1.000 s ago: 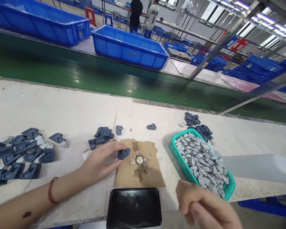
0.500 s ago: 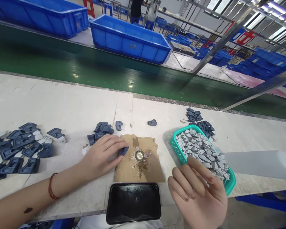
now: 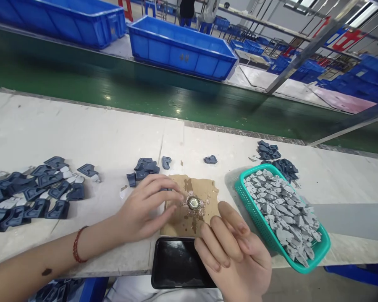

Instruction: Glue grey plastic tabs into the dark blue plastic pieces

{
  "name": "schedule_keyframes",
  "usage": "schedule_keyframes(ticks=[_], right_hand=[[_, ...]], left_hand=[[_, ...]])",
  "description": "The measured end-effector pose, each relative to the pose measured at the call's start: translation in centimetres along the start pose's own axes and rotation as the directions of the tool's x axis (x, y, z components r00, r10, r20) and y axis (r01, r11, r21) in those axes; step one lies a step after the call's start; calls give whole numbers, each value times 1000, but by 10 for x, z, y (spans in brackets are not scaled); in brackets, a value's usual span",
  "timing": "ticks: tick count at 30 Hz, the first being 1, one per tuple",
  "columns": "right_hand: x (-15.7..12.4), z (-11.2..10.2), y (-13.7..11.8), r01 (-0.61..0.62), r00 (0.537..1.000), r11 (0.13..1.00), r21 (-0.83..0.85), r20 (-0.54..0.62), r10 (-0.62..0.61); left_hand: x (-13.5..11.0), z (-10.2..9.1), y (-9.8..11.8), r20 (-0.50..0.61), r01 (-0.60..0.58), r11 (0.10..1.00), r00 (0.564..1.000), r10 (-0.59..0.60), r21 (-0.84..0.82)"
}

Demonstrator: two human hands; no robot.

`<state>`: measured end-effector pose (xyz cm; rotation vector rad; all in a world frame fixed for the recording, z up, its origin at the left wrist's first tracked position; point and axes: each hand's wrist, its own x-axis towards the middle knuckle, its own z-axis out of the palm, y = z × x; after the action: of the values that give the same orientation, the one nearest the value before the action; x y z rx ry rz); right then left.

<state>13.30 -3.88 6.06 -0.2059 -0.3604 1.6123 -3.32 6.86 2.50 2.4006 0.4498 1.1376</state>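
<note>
Brown cardboard (image 3: 180,225) is lying on the counter (image 3: 129,130) just below frame centre, carrying a round metal dish (image 3: 194,203). Dish is sitting between the hands: right of the left hand (image 3: 141,209), up and left of the right hand (image 3: 236,256). Left is looking nearer, its fingertips ending just beside the dish's left edge; not seeing contact. Dish is reading as round, so no long axis there.

Left hand: thumb and fingers are standing apart, nothing showing between their tips. One dark blue piece (image 3: 165,189) is peeking out behind the fingers, left of the dish. Mostly hidden, so not getting its long axis, and can't tell if the hand is touching it.

Right hand: fingers are curling inward, thumb and index tips meeting or nearly so; can't tell if anything small is sitting between them. It's covering the right end of the black slab (image 3: 178,264), lower centre.

Teal basket (image 3: 258,222) is standing just right of that hand, holding grey pieces (image 3: 277,205), long axis running upper left to lower right. Loose dark blue parts (image 3: 50,180) are lying at frame left, well apart from the dish.
</note>
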Motion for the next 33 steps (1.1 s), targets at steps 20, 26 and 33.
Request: schedule_keyframes(ticks=[20, 26, 33], right_hand=[[-1, -11, 42, -265, 957, 931, 251, -48, 285], [-1, -9, 42, -282, 956, 922, 266, -9, 295], [0, -13, 40, -270, 963, 922, 278, 91, 255]], left_hand=[[10, -13, 34, -36, 94, 851, 991, -132, -516], [10, -11, 33, -58, 104, 831, 985, -161, -546], [6, -11, 30, -51, 61, 848, 993, -104, -526]])
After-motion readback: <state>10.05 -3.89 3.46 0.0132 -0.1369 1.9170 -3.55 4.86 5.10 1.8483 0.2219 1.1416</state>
